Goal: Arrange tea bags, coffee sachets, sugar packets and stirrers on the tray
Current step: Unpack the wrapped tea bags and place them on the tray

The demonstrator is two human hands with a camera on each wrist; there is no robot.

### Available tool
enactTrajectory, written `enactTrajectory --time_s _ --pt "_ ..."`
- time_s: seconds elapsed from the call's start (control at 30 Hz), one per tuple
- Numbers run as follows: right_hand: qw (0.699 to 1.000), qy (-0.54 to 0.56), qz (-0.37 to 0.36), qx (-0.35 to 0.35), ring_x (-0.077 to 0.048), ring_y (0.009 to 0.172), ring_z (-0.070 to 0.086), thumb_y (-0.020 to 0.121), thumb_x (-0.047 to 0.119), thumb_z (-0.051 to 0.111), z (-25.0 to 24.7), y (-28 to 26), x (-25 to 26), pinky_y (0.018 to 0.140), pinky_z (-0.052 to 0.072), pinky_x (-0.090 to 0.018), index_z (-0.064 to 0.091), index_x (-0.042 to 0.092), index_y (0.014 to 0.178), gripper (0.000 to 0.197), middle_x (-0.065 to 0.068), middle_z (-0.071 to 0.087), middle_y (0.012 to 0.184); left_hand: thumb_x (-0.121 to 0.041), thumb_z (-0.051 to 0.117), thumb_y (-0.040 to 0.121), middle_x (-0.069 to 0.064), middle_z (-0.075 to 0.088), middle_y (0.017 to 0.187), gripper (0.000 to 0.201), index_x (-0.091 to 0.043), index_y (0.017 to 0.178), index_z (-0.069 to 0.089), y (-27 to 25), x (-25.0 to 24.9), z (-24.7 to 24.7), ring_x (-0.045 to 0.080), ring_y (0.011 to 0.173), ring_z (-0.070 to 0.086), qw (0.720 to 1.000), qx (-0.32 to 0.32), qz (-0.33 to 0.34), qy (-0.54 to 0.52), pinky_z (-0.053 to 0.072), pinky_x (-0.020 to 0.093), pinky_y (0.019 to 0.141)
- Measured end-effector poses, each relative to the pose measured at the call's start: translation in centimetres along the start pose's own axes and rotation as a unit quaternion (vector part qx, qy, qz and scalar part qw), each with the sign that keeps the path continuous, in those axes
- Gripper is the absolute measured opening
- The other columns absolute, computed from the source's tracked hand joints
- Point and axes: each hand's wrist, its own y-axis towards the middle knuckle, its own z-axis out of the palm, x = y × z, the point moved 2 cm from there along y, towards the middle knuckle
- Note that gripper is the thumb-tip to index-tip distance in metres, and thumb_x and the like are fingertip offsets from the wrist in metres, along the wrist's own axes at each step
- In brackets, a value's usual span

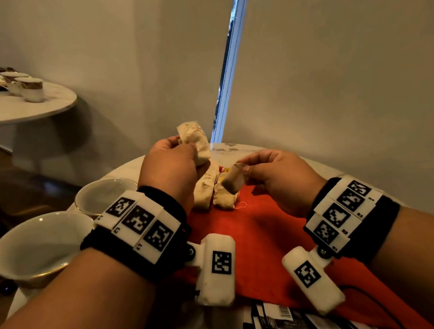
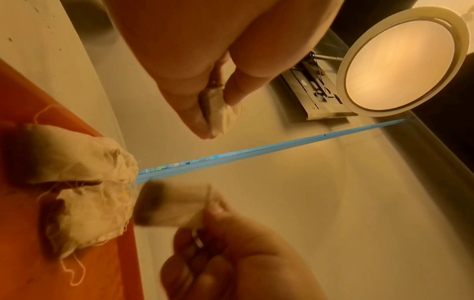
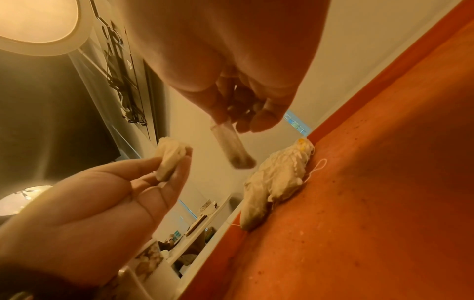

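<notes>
No legible text. Wristbands (image 1: 139, 223) carry square black-and-white coded markers only. Dark sachets (image 1: 290, 323) show a barcode and red lettering, too blurred and cropped to read.

Two white cups (image 1: 38, 252) with gold rims stand at the near left of the round table (image 1: 122, 170). A second round table (image 1: 55, 99) further left carries small white cups (image 1: 32, 88). A round ceiling lamp (image 2: 400, 63) glows overhead, and daylight shows through a curtain gap (image 1: 230, 58).
</notes>
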Motion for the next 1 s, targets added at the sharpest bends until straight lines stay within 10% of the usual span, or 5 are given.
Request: enactTrajectory --time_s 0.37,0.73,1.0 --pt "0.959 -0.143 0.152 0.193 -0.015 0.052 0.053 0.085 -0.007 0.058 1.6 0.0 -1.4 0.051 0.039 -0.027 0.071 0.006 0.089 0.019 -0.007 0.062 0.063 0.000 0.051 0.099 0.010 0.069 0.098 0.020 -0.017 0.097 0.060 0.7 -0.5 -0.3 0.023 0.089 0.071 0.999 -0.013 0.010 -0.032 0.061 0.030 0.064" --pt "0.973 -0.176 0.132 0.062 -0.003 0.038 0.052 0.085 -0.004 0.067 2.0 4.1 -1.7 0.040 0.038 -0.019 0.070 0.015 0.075 0.022 0.006 0.063 0.051 0.000 0.052 0.098 0.009 0.068 0.099 0.022 -0.020 0.093 0.059 0.8 -0.4 -0.2 0.026 0.095 0.070 0.999 -0.009 0.007 -0.042 0.062 0.034 0.073" --pt "0.974 -0.182 0.131 0.045 -0.016 0.059 0.060 0.085 -0.002 0.070 2.3 4.3 -2.0 0.051 0.047 -0.026 0.071 0.019 0.077 0.022 -0.001 0.068 0.073 0.001 0.051 0.098 0.011 0.069 0.098 0.020 -0.017 0.097 0.058 0.7 -0.4 -0.1 0.026 0.093 0.071 0.999 -0.001 0.000 -0.054 0.063 0.035 0.072"
